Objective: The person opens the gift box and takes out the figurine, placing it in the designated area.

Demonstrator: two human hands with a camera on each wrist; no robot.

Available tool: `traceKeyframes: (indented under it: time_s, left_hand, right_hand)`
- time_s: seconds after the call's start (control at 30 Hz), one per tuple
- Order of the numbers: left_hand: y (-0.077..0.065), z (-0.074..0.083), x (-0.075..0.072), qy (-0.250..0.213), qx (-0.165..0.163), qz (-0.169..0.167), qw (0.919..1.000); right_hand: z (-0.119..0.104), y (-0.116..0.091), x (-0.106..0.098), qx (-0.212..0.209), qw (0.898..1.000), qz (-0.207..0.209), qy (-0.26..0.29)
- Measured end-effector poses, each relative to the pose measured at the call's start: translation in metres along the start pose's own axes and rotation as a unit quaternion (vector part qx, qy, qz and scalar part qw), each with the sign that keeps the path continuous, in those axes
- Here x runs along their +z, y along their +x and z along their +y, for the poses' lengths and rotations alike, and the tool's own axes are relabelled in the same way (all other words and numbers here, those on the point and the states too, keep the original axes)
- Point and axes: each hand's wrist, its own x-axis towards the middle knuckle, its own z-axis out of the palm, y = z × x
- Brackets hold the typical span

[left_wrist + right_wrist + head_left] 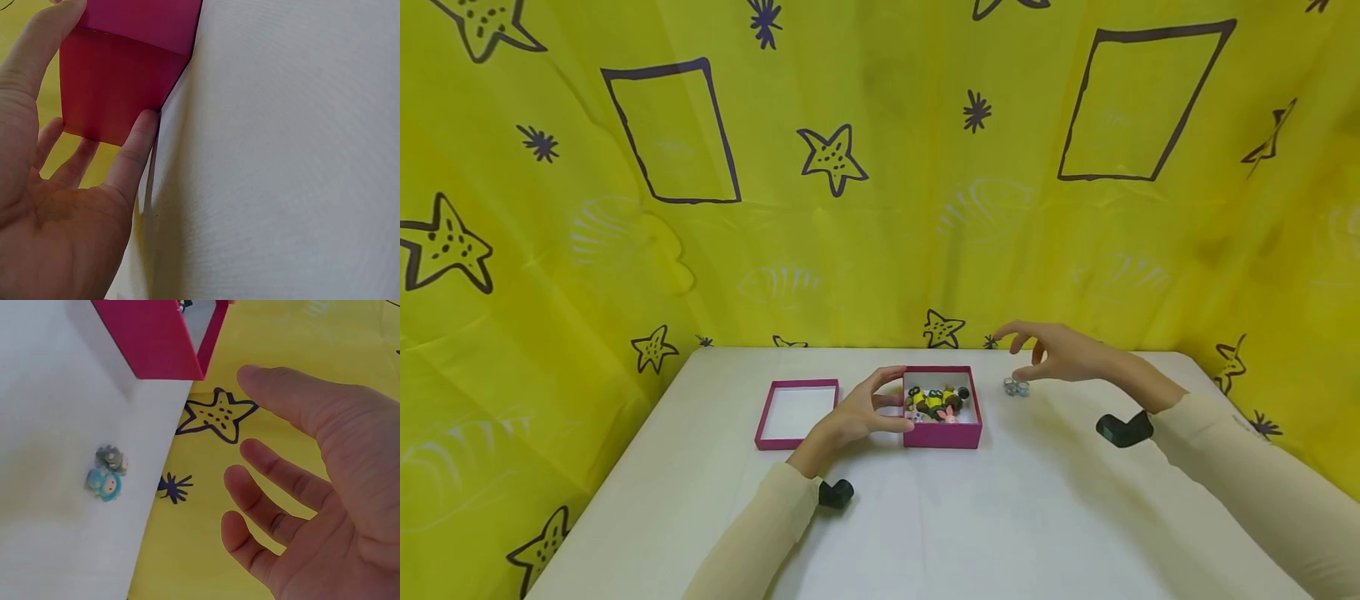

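Note:
My left hand (853,414) holds the left side of a deep pink box (942,436), its thumb at the front corner and fingers toward the back. In the left wrist view the thumb and a finger (134,150) touch the box walls (115,84). Small figurines (934,402) lie inside, with yellow, green and brown parts and one pink rabbit-like figure. On the right, my right hand (1060,353) hovers with parted fingers and nothing between them. Below it on the table, a light-blue figurine (104,484) and a grey one (110,457) lie side by side.
A shallow pink-rimmed lid (797,444) with a white inside lies left of the box. Everything rests on a white table (1000,517). A yellow curtain (880,250) printed with stars and frames hangs behind and at both sides.

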Motion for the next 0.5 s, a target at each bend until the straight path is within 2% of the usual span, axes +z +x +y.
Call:
traceKeyframes:
  time_s: [0.5]
  left_hand:
    - [-0.001, -0.001, 0.000, -0.008, 0.013, -0.006, 0.9999]
  right_hand:
    - [-0.019, 0.009, 0.002, -0.020, 1.000, -0.003, 0.000]
